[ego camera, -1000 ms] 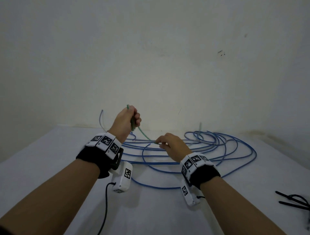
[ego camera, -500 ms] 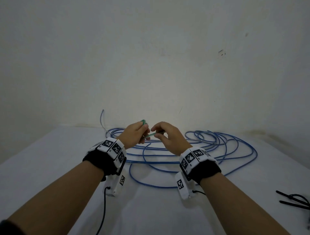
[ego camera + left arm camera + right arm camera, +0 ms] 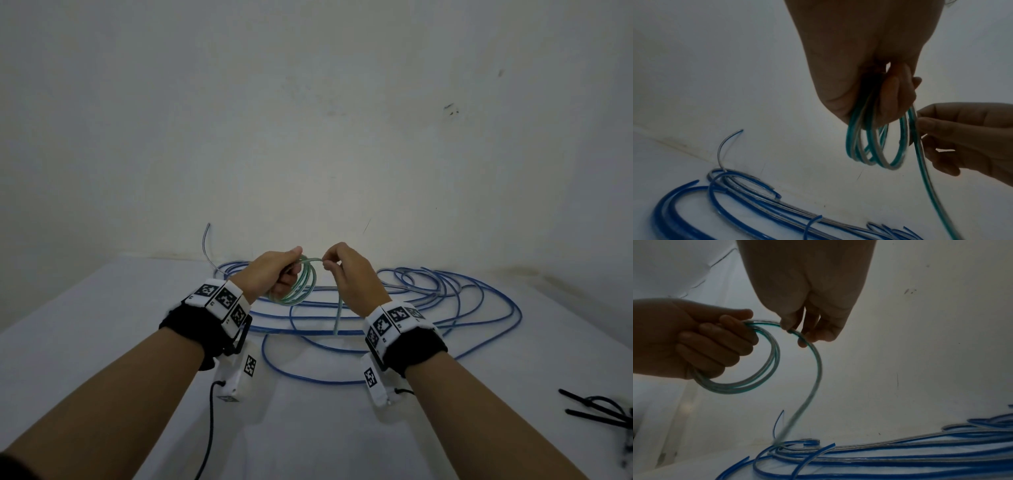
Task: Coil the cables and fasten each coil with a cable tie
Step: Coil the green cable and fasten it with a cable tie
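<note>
Both hands are raised above a white table [image 3: 102, 342], close together in front of a pale wall [image 3: 308, 120]. The left hand [image 3: 270, 274] has its fingers [image 3: 715, 344] curled around one side of a small coil of green-striped clear cable [image 3: 297, 286], several loops bunched in the fist and hanging free below it. In the left wrist view the coil [image 3: 873, 146] shows about four or five turns, though the loops overlap and the exact count is hard to read. The right hand [image 3: 349, 277] sits just beside the left, thumb and fingertips [image 3: 789, 324] pinching the same cable where it leaves the top of the coil; the other fingers are loosely bent under it. From that pinch the loose tail [image 3: 809, 386] arcs over and drops to the table, its lower part blurred.

Behind and below the hands, a long blue cable [image 3: 479, 308] lies spread in wide, untidy loops across the tabletop, touching the surface, with one end [image 3: 207, 240] curving up near the wall. At the right edge of the table, well apart from the hands, lies a small bundle of black cable ties [image 3: 596, 407]. Each wrist carries a black strap with white marker blocks; a black lead [image 3: 209, 428] trails from the left one.
</note>
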{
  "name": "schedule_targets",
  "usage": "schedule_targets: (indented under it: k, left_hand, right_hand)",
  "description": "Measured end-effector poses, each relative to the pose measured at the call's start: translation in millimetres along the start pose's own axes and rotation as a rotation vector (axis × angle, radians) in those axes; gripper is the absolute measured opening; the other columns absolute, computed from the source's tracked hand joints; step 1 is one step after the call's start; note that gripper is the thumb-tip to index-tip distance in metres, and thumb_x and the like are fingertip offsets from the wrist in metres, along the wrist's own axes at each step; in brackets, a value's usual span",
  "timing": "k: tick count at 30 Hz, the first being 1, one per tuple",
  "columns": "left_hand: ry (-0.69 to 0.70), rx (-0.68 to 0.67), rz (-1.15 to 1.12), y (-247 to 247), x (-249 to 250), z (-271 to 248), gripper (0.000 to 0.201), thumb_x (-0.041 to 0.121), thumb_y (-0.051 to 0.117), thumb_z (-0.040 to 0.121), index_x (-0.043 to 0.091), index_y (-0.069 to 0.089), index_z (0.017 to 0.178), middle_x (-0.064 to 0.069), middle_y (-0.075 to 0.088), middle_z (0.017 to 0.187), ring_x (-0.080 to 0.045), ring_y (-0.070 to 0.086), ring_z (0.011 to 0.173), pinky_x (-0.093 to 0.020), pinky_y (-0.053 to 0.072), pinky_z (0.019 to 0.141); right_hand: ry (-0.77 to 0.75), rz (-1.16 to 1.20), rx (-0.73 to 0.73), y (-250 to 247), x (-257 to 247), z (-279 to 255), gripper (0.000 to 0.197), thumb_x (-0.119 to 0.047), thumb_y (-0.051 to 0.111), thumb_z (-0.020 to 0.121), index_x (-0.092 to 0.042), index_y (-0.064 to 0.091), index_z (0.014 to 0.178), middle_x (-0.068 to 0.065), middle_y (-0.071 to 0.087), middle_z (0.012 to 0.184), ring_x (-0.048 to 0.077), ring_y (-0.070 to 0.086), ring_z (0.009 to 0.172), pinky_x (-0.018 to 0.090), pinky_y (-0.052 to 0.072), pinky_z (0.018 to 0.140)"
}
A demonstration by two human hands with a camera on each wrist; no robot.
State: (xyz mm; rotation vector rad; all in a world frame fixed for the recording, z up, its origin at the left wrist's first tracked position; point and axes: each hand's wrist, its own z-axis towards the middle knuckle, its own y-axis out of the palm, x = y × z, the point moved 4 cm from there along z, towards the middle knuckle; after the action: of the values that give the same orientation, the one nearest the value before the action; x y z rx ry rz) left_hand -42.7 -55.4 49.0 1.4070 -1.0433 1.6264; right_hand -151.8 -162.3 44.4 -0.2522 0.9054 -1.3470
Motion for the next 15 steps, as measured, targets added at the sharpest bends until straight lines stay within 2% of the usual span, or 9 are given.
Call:
schedule_targets:
  k: [3, 5, 8, 10, 12, 15]
  left_hand:
    - [-0.02, -0.055, -0.122, 3.3, -0.5, 0.2, 0.039, 0.025, 0.028, 0.1, 0.01, 0.044, 0.068, 0.002, 0.039, 0.044, -0.011, 0.036, 0.036, -0.016, 0.031, 0.038]
    - [0.003, -0.075, -0.184, 3.4, -0.1, 0.0, 0.038, 0.025, 0.027, 0.101, 0.01, 0.046, 0.072, 0.004, 0.038, 0.045, -0.011, 0.038, 0.038, -0.017, 0.034, 0.041]
    - [0.051, -0.076, -0.243, 1.9, 1.3, -0.2, 0.036, 0.025, 0.025, 0.102, 0.011, 0.046, 0.076, 0.007, 0.036, 0.048, -0.008, 0.036, 0.041, -0.017, 0.035, 0.043]
    - [0.078, -0.056, -0.319, -0.6, 3.0, 0.5, 0.035, 0.026, 0.025, 0.102, 0.011, 0.046, 0.077, 0.007, 0.035, 0.049, -0.008, 0.034, 0.041, -0.018, 0.035, 0.042]
    - [0.098, -0.041, -0.376, -2.4, 5.0, 1.7, 0.036, 0.026, 0.025, 0.102, 0.011, 0.046, 0.077, 0.006, 0.035, 0.048, -0.008, 0.034, 0.04, -0.018, 0.035, 0.042]
    - [0.102, -0.039, -0.396, -1.7, 5.4, 2.5, 0.036, 0.025, 0.025, 0.102, 0.009, 0.047, 0.077, 0.005, 0.035, 0.049, -0.009, 0.034, 0.041, -0.018, 0.035, 0.043]
  right_hand:
    - [0.105, 0.061, -0.006, 1.0, -1.5, 0.2, 0.011, -0.013, 0.039, 0.098, -0.007, 0.048, 0.097, 0.007, 0.061, 0.082, 0.017, 0.052, 0.071, 0.023, 0.038, 0.062]
    - [0.128, 0.095, 0.017, 0.6, 0.0, 0.7, 0.012, -0.013, 0.039, 0.098, -0.007, 0.05, 0.1, 0.005, 0.06, 0.078, 0.012, 0.05, 0.066, 0.017, 0.036, 0.059]
    - [0.103, 0.083, -0.064, 3.3, 2.4, 0.8, 0.014, -0.011, 0.044, 0.097, -0.003, 0.055, 0.102, 0.009, 0.062, 0.084, 0.001, 0.046, 0.062, 0.019, 0.034, 0.062]
    - [0.106, 0.042, -0.148, 6.7, 6.0, -0.4, 0.014, -0.011, 0.047, 0.096, -0.002, 0.056, 0.101, 0.009, 0.062, 0.089, 0.007, 0.046, 0.065, 0.022, 0.035, 0.067]
    - [0.13, 0.019, -0.174, 8.1, 9.7, -2.6, 0.016, -0.011, 0.047, 0.096, -0.002, 0.059, 0.101, 0.006, 0.059, 0.085, 0.014, 0.048, 0.071, 0.022, 0.035, 0.068]
    - [0.252, 0.252, -0.086, 5.9, 13.1, -7.2, 0.015, -0.007, 0.052, 0.093, -0.01, 0.047, 0.107, 0.006, 0.058, 0.076, 0.012, 0.052, 0.056, 0.019, 0.041, 0.055]
